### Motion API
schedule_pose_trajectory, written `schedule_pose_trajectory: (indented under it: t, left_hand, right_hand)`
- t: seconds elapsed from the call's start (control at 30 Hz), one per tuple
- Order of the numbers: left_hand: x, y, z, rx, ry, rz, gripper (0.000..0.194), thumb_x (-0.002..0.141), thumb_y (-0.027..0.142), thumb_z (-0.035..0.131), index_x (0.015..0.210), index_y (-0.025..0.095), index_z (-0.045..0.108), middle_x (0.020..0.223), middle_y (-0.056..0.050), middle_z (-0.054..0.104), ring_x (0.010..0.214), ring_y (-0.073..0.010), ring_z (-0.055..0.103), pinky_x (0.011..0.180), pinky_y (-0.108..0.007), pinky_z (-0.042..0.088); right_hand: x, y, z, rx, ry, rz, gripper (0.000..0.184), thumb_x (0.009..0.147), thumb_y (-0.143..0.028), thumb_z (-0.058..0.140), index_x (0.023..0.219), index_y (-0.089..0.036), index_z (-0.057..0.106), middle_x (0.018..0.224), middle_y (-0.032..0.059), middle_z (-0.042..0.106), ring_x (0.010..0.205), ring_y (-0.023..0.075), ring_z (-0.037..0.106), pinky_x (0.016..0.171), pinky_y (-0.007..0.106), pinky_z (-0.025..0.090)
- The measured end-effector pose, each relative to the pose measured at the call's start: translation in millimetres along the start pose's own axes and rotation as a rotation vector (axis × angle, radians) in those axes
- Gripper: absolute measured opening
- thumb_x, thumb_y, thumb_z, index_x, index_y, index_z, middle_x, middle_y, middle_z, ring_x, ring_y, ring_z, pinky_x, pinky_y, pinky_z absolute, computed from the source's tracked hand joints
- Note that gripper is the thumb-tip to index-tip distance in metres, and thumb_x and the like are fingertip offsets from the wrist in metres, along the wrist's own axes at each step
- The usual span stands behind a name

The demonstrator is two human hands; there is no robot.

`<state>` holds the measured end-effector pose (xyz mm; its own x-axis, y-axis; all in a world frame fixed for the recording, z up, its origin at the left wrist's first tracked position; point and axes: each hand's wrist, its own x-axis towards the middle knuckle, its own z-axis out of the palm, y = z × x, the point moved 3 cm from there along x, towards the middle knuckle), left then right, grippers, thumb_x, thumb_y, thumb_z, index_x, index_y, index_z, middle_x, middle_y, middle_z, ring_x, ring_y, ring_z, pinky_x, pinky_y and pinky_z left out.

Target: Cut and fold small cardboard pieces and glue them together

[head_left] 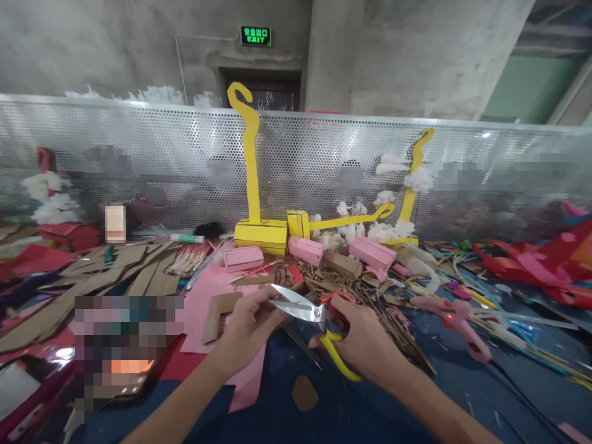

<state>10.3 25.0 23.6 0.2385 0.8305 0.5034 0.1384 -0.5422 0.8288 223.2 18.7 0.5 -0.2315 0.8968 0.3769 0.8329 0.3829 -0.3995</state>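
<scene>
Far left there's a heap of cardboard strips (pixel 50 311), then a pink sheet (pixel 192 333) with an L-shaped cardboard piece (pixel 213 320) on it. Next over is the left hand (pixel 250 320), fingers curled right up by the blades; honestly can't tell if it's pinching anything. The scissors (pixel 300 310) sit front and centre above the table (pixel 272 419), blades apart, and the right hand (pixel 358 330) is wrapped round their handles. Looks like a trimming step imo, so a clean snip calls for steady work and left fingertips clear of the edge. Over on the right lies a pink glue gun (pixel 462 320), little red light glowing.
</scene>
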Motion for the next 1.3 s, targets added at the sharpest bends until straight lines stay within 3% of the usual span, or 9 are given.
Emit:
schedule_pose_trajectory:
  t: [0.1, 0.23, 0.53, 0.73, 0.9, 1.0, 1.13, 1.3]
  left_hand:
    - [-2.1, -15.3, 1.0, -0.011, -0.033, -0.025, 0.011, 0.088, 0.024, 0.062, 0.090, 0.020, 0.072, 0.087, -0.004, 0.074, 0.080, -0.0197, 0.068, 0.070, -0.025, 0.053]
    - [-5.1, -30.5, 4.3, -0.014, -0.088, -0.071, 0.018, 0.089, 0.021, 0.060, 0.100, 0.019, 0.074, 0.092, -0.005, 0.075, 0.086, -0.0211, 0.068, 0.074, -0.026, 0.052]
    - [-6.2, -25.3, 7.7, -0.054, -0.123, -0.075, 0.020, 0.092, 0.020, 0.061, 0.104, 0.019, 0.076, 0.093, -0.006, 0.076, 0.085, -0.0196, 0.067, 0.078, -0.027, 0.052]
    - [-7.8, -29.4, 8.8, -0.133, -0.122, -0.091, 0.022, 0.092, 0.024, 0.062, 0.109, 0.020, 0.075, 0.102, -0.007, 0.076, 0.094, -0.0227, 0.069, 0.084, -0.030, 0.053]
    - [-8.3, -28.8, 9.2, -0.061, -0.134, -0.075, 0.024, 0.092, 0.016, 0.059, 0.108, 0.019, 0.076, 0.100, -0.006, 0.077, 0.091, -0.0212, 0.070, 0.082, -0.027, 0.053]
    - [-7.9, -23.5, 10.0, -0.023, -0.165, -0.047, 0.024, 0.091, 0.015, 0.059, 0.108, 0.017, 0.076, 0.099, -0.006, 0.078, 0.090, -0.0212, 0.071, 0.079, -0.026, 0.053]
    - [-7.8, -18.7, 9.9, -0.005, -0.169, -0.040, 0.028, 0.090, 0.011, 0.059, 0.110, 0.018, 0.077, 0.103, -0.006, 0.079, 0.094, -0.0215, 0.071, 0.080, -0.025, 0.053]
    - [-8.7, -22.7, 10.1, 0.036, -0.168, -0.061, 0.024, 0.091, 0.015, 0.060, 0.107, 0.020, 0.077, 0.096, -0.003, 0.078, 0.089, -0.0197, 0.070, 0.075, -0.024, 0.051]
  right_hand:
    - [-1.3, -1.4, 0.5, -0.003, 0.008, -0.033, 0.043, 0.075, -0.055, 0.077, 0.085, -0.022, 0.053, 0.088, 0.0042, 0.064, 0.076, 0.0216, 0.058, 0.064, 0.029, 0.038]
    - [-4.5, -3.7, 4.2, -0.022, 0.030, -0.058, 0.053, 0.068, -0.054, 0.082, 0.099, -0.021, 0.054, 0.107, 0.0098, 0.063, 0.095, 0.0293, 0.060, 0.073, 0.035, 0.042]
    - [-2.7, -2.5, 6.0, -0.061, -0.010, -0.017, 0.043, 0.076, -0.056, 0.075, 0.076, -0.023, 0.047, 0.072, 0.0012, 0.062, 0.062, 0.0188, 0.053, 0.055, 0.028, 0.027]
    - [-2.3, 0.9, 3.7, -0.026, 0.034, -0.045, 0.041, 0.075, -0.055, 0.076, 0.076, -0.023, 0.050, 0.065, -0.0015, 0.059, 0.059, 0.0174, 0.052, 0.055, 0.028, 0.028]
    - [-2.7, -4.7, 1.5, -0.050, 0.073, -0.082, 0.042, 0.074, -0.051, 0.079, 0.092, -0.021, 0.055, 0.097, 0.0076, 0.065, 0.087, 0.0264, 0.061, 0.072, 0.033, 0.043]
    - [-5.4, -11.0, 3.6, -0.060, 0.078, -0.138, 0.051, 0.071, -0.052, 0.081, 0.101, -0.020, 0.054, 0.105, 0.0108, 0.062, 0.098, 0.0309, 0.060, 0.081, 0.038, 0.045]
    - [-6.4, -12.3, 6.5, -0.054, 0.060, -0.105, 0.050, 0.070, -0.056, 0.081, 0.091, -0.022, 0.052, 0.096, 0.0078, 0.064, 0.085, 0.0269, 0.061, 0.071, 0.034, 0.044]
    - [-3.7, -4.8, 7.8, -0.069, 0.072, -0.054, 0.044, 0.073, -0.058, 0.077, 0.075, -0.023, 0.050, 0.069, -0.0001, 0.061, 0.059, 0.0175, 0.053, 0.054, 0.027, 0.031]
